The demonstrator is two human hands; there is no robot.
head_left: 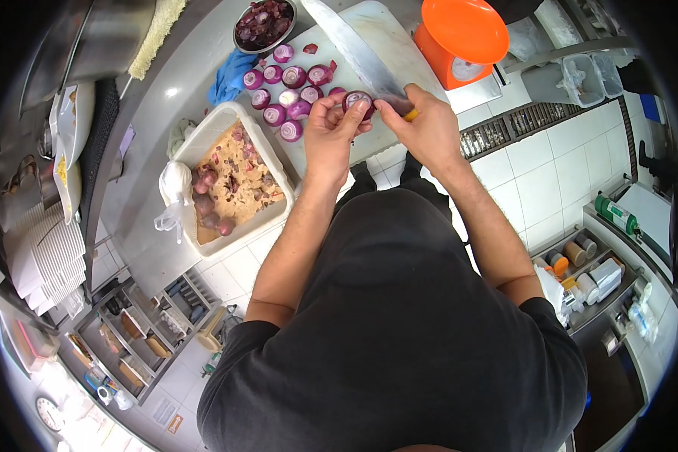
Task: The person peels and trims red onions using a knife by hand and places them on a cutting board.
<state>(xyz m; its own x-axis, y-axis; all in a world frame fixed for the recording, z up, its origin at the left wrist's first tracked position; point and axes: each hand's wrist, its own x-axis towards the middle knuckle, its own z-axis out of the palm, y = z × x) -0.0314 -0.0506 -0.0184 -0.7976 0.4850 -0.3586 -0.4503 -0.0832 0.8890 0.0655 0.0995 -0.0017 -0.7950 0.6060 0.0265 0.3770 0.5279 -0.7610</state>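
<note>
Over the near edge of the white cutting board (380, 30), my left hand (339, 128) pinches a red onion (358, 103) with its cut end facing up. A large knife (350, 49) is in my right hand (422, 124), its broad blade pointing away over the board. The right thumb is close to the onion; whether it touches, I cannot tell. Several trimmed red onions (274, 114) lie grouped on the board to the left of my hands, with a few bits of purple skin among them.
A metal bowl (294, 16) of onion skins stands at the back, beside a blue cloth (232, 77). Left of the board sits a white bin (280, 207) with whole onions and peelings. An orange scale (465, 30) stands right of the board.
</note>
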